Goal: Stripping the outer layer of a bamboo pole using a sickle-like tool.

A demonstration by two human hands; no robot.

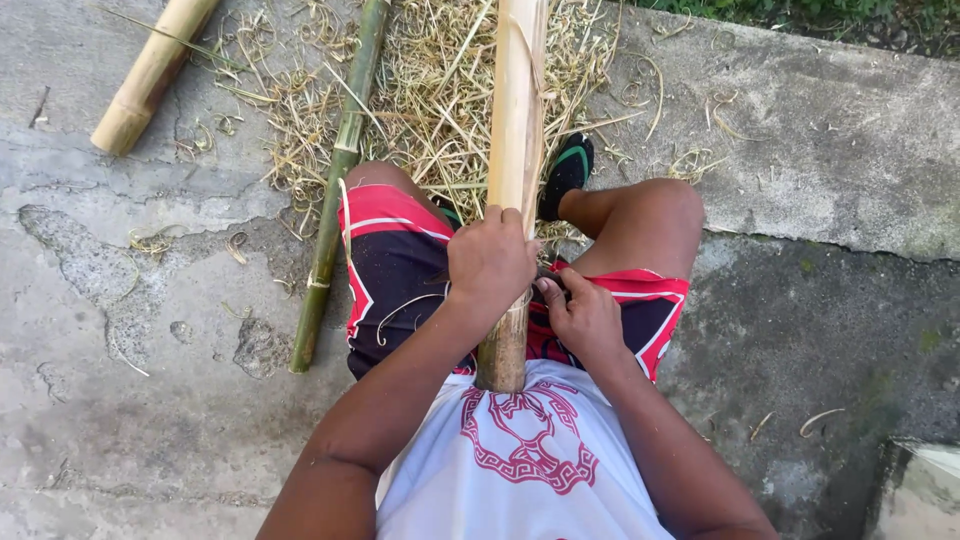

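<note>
1. The left hand wraps its fingers tight around a pale bamboo pole.
2. The pole lies between the knees, its end against the white shirt.
3. The right hand touches the pole's side; its grip is unclear.
4. Dry shavings lie ahead.

I'm outdoors here, sitting low on a rough concrete yard that's cracked, stained and patchy. It looks like an open-air spot for working bamboo by hand. A thick pale bamboo pole runs out between my knees, a thin green bamboo stalk lies on the ground to my left, and a short cut bamboo piece sits further left. A heap of dry shavings is spread over the concrete ahead of me, with curls scattered around. Up at the far right edge there's grass, so it's a backyard or roadside patch.
</note>
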